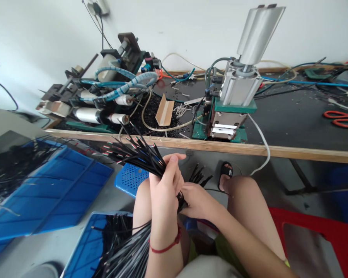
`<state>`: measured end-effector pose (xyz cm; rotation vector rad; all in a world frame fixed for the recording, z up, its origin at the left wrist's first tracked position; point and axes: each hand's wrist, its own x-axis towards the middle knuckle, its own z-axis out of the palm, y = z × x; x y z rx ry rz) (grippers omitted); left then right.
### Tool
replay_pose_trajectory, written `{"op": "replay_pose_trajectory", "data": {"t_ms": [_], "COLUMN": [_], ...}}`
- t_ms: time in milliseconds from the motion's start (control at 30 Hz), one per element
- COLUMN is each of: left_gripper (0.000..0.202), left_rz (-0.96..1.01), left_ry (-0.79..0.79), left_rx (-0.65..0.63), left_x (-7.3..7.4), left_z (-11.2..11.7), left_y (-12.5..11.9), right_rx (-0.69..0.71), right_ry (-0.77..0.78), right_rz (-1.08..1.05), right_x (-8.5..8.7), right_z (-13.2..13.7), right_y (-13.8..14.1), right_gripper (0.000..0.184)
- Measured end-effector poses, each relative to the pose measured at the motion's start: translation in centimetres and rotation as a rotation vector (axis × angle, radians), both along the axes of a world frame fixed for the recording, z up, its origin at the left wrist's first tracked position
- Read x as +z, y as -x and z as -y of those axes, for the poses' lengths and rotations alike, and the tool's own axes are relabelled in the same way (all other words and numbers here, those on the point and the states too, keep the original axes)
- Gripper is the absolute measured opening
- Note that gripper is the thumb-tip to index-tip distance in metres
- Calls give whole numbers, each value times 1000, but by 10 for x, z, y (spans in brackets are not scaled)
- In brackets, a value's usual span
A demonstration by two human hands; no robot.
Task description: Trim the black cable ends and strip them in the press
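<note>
My left hand (167,179), with a red cord on its wrist, is closed around a bundle of black cables (146,158). The cables fan out to the upper left, with small red, white and green wire ends showing at their tips. Just below, my right hand (197,200) bends around the lower part of the bundle, its fingertips partly hidden. Short black cable ends (198,175) stick up behind my right hand; I cannot tell whether they belong to the same bundle. A mass of long cables (124,251) lies by my left forearm in a blue bin (82,231).
On the wood-edged black bench (287,131) stand a pneumatic press (234,100) and a hose-wrapped machine (104,92). Between them lie a folded cardboard piece (164,111) and scraps. Red-handled scissors (342,117) lie right. Around me are a blue stool (130,179) and red stool (321,227).
</note>
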<state>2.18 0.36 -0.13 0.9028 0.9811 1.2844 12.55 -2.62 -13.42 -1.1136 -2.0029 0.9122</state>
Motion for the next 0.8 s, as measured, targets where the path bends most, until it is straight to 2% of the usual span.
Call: {"op": "replay_pose_trajectory", "data": {"t_ms": [100,200,300,433,533,633,800], "left_gripper": [22,20,24,30,36,43,46], "left_rz": [6,0,-33,-172,-227,-151,12], "left_ry": [-21,-35,-8,18,17,-21,-79], "left_rx": [-1,1,-84,-254,-291,-303,-290], "left_x": [-4,-10,-13,-4,4,1,-17], "left_z": [-2,-6,-7,-2,4,6,1], "left_y": [3,10,20,28,27,21,8], "right_rx": [22,52,61,2,-47,-60,-10], "right_ry": [-18,-52,-80,-98,-96,-87,-75], "right_rz": [7,-7,-34,-99,-161,-230,-305], "right_x": [-8,-9,-9,-12,-18,-27,-36], "right_z": [-12,-19,-24,-27,-25,-23,-24], "right_y": [2,2,1,-2,1,6,7], "right_gripper": [27,29,33,34,33,35,29]}}
